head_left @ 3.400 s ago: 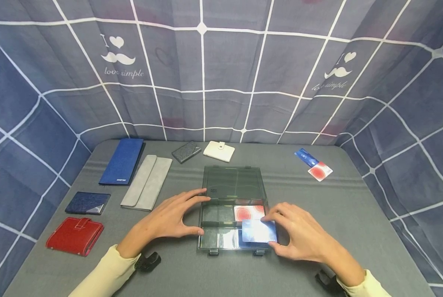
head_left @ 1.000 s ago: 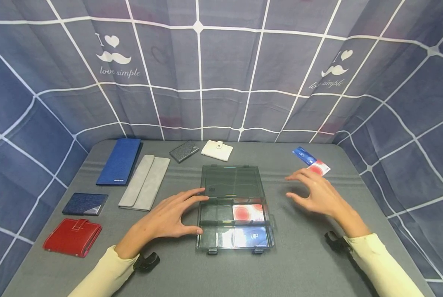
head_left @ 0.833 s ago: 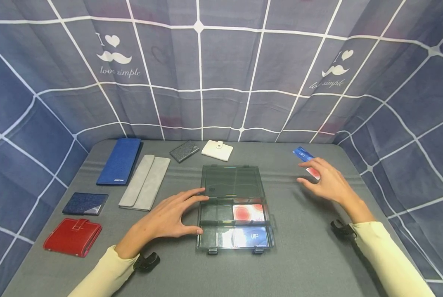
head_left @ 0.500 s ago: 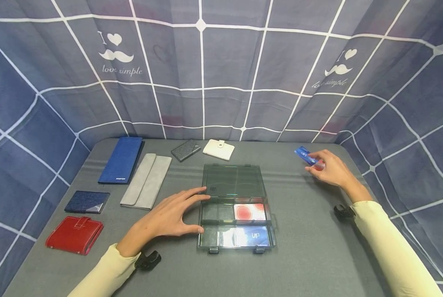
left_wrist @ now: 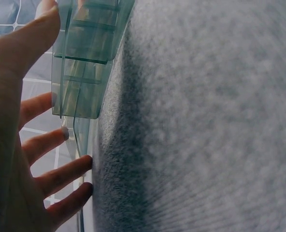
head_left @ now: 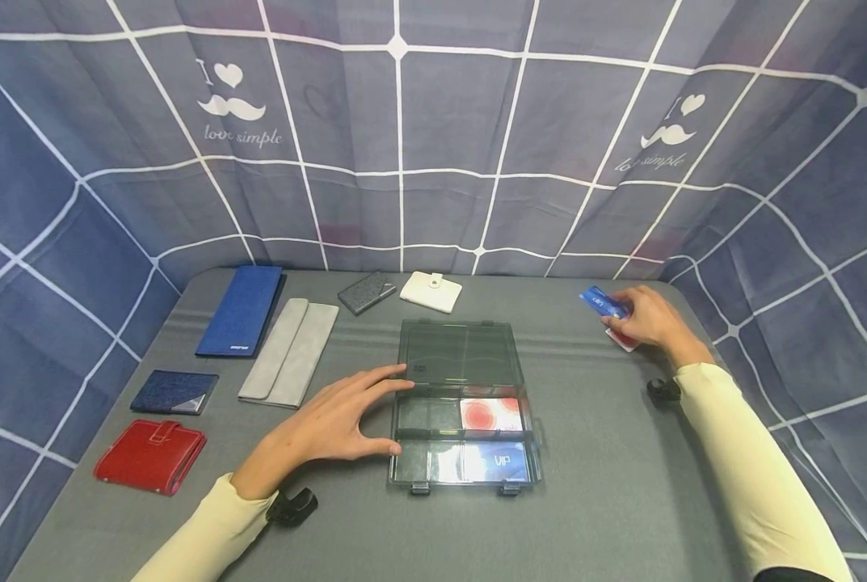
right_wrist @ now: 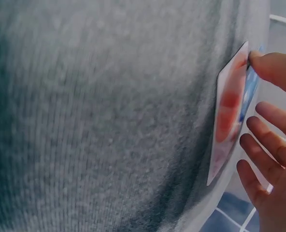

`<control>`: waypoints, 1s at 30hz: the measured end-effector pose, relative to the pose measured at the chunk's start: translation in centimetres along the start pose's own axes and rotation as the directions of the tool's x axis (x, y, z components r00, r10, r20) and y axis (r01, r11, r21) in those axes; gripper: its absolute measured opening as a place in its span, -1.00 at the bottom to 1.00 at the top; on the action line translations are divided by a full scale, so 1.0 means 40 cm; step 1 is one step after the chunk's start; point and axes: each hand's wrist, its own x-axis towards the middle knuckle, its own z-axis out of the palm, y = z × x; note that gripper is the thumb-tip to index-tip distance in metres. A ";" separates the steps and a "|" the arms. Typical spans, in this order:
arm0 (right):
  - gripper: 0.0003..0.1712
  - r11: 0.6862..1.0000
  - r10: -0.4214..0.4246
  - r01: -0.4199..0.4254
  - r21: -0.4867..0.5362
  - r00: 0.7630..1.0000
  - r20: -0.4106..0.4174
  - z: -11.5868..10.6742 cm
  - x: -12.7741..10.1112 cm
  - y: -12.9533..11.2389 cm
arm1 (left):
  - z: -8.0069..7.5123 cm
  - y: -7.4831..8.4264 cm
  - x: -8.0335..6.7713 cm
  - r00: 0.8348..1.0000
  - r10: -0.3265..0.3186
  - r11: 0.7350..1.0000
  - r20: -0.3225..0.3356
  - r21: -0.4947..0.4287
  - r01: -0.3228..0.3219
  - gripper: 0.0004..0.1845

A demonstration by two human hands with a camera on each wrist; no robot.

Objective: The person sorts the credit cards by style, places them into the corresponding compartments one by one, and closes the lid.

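Observation:
My right hand point(head_left: 647, 315) pinches a blue card point(head_left: 602, 301) by its right end at the back right of the table. Below that hand lies a white card with red circles point(head_left: 623, 339); in the right wrist view the thumb point(right_wrist: 271, 67) is at the blue card's edge, just past the red-and-white card. My left hand point(head_left: 331, 416), fingers spread, rests against the left side of a clear dark-green box point(head_left: 429, 352) with its lid folded back. Inside the box, another red-and-white card point(head_left: 490, 414) sits in the back row and a blue VIP card point(head_left: 497, 463) in the front row.
Left of the box lie a grey folding wallet point(head_left: 288, 352), a long blue wallet point(head_left: 240, 311), a navy card holder point(head_left: 174, 392) and a red wallet point(head_left: 149, 455). Behind it are a dark grey card case point(head_left: 365, 293) and a small white wallet point(head_left: 431, 291). Curtains enclose the table.
My right hand laid the blue VIP card in the box's front row, then moved away to the back right and took hold of another blue card. The left hand stays by the box.

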 end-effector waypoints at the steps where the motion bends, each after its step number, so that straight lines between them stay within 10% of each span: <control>1: -0.23 1.000 0.012 -0.012 -0.003 1.000 0.008 0.001 0.001 0.004 | 0.000 0.000 0.000 1.000 0.000 1.000 -0.001 -0.001 0.000 -0.01; 30: -0.30 0.995 0.060 -0.060 0.083 0.998 0.012 0.011 0.011 0.012 | 0.005 -0.001 -0.003 1.000 -0.005 1.000 -0.002 -0.001 0.005 0.00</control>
